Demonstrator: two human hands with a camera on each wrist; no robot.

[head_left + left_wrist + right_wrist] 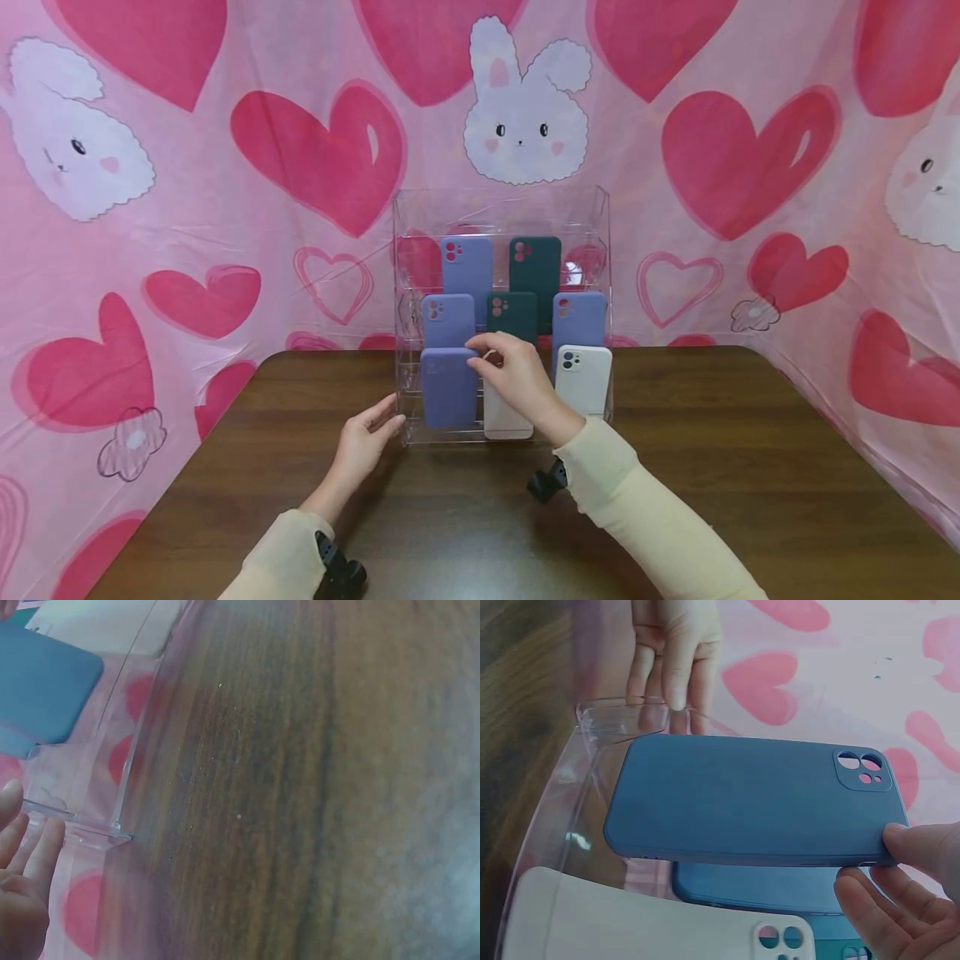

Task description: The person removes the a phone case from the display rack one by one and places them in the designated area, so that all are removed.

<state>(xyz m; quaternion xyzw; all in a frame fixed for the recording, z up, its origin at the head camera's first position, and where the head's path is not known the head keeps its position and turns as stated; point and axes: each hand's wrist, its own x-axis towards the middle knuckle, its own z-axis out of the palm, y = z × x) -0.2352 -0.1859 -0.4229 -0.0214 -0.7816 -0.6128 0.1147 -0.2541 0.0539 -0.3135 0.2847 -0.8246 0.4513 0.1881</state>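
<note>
Heart-print cloth (750, 167) backs the desk (697, 433); the right hand (517, 375) pinches a blue case (450, 392) near its top, likely keeping its base free; the left hand (363, 442), fingers extended, seemingly steadies the rack (501, 208).

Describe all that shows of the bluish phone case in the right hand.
The bluish phone case looks matte, rubbery, with rounded corners and four camera holes. It is held camera end up at the front left of the clear stand, the right hand pinching its upper right corner. What its base touches is unclear.
</note>
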